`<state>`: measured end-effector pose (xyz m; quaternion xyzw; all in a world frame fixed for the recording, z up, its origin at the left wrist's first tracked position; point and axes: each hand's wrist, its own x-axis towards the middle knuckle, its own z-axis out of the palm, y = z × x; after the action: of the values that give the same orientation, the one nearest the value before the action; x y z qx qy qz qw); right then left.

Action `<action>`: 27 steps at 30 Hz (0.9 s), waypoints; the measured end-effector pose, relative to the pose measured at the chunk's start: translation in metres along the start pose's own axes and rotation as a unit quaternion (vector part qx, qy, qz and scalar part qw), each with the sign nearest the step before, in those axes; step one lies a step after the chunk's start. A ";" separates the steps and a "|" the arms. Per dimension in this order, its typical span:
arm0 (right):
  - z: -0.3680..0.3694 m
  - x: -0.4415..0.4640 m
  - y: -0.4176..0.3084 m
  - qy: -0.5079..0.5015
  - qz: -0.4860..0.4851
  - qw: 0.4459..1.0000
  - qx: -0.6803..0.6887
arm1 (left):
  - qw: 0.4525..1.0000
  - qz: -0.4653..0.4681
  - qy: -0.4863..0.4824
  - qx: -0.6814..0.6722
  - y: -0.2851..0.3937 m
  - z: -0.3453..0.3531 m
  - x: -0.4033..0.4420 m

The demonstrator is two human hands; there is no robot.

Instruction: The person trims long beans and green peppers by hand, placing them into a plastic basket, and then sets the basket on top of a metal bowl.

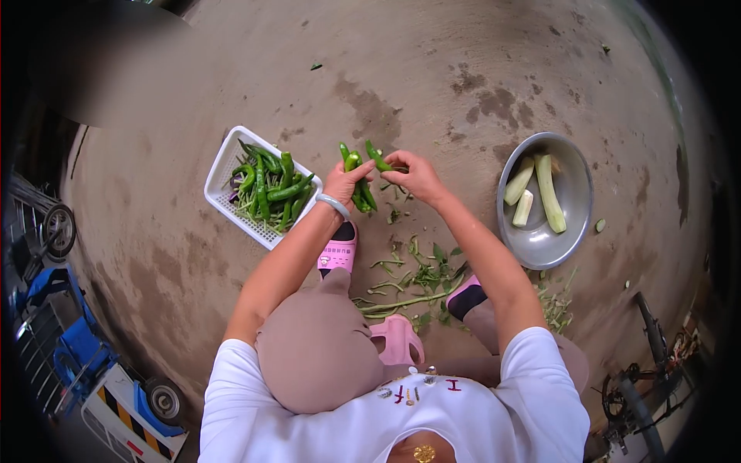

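Note:
My left hand (340, 184), with a pale bangle (334, 205) at its wrist, is closed around several green peppers (363, 197). Between it and my right hand (417, 177) is one more green pepper (377, 157), tilted. The fingers of my right hand pinch near this pepper's lower end. Just left of my left hand stands a white plastic basket (221, 202) with long green peppers (262, 189), thin green beans and a bit of something purple in it.
On the right, a metal bowl (552, 251) holds peeled pale-green vegetable pieces (546, 193). Stems and leaf scraps (432, 274) lie on the concrete floor between my pink clogs (337, 255). A pink plastic piece (397, 339) is by my knee. Wheeled carts (127, 413) stand at lower left.

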<state>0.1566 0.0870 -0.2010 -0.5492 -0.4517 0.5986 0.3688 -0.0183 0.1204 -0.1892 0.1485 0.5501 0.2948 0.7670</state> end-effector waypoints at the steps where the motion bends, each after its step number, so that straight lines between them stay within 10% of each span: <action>1: 0.009 -0.010 -0.006 -0.015 0.035 0.998 0.050 | 0.999 0.011 -0.033 0.000 -0.002 -0.001 0.001; 5: 0.021 -0.027 0.003 0.036 0.103 0.958 0.264 | 0.998 0.024 -0.044 0.049 0.002 -0.006 0.001; 14: 0.016 -0.047 -0.014 0.036 0.208 0.957 0.201 | 0.996 0.012 -0.074 0.050 -0.002 0.005 -0.001; 27: 0.034 -0.053 -0.008 -0.016 0.095 0.976 0.193 | 0.998 0.042 -0.010 0.053 0.000 -0.003 0.005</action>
<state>0.1295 0.0348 -0.1767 -0.4984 -0.2794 0.7156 0.4018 -0.0204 0.1228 -0.1940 0.2153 0.5504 0.2955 0.7505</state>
